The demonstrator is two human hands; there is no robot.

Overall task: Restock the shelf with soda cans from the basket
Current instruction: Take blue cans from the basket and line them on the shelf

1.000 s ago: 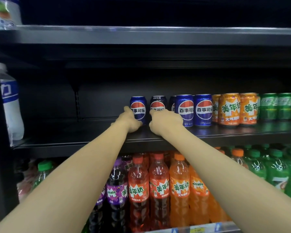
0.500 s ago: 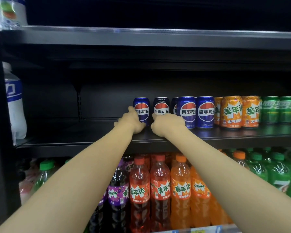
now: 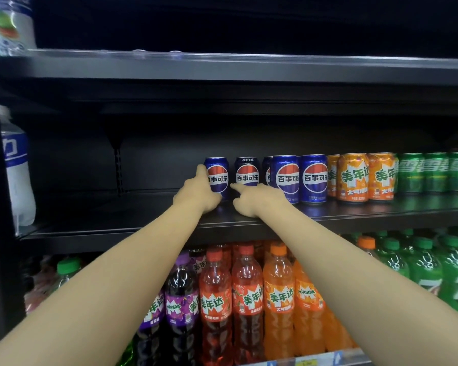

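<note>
On the dark shelf (image 3: 143,212), the left hand (image 3: 196,192) cups the end blue can (image 3: 217,178), the right hand (image 3: 257,200) points narrow, empty fingers beside it, squaring the row (basket unseen).

On the black metal shelf (image 3: 143,215), two blue cola cans (image 3: 217,178) stand leftmost in a row, more cola cans (image 3: 313,178) to their right, then orange soda cans (image 3: 353,178) and green soda cans (image 3: 434,175). Plastic soda bottles (image 3: 246,299) fill the shelf below.
</note>
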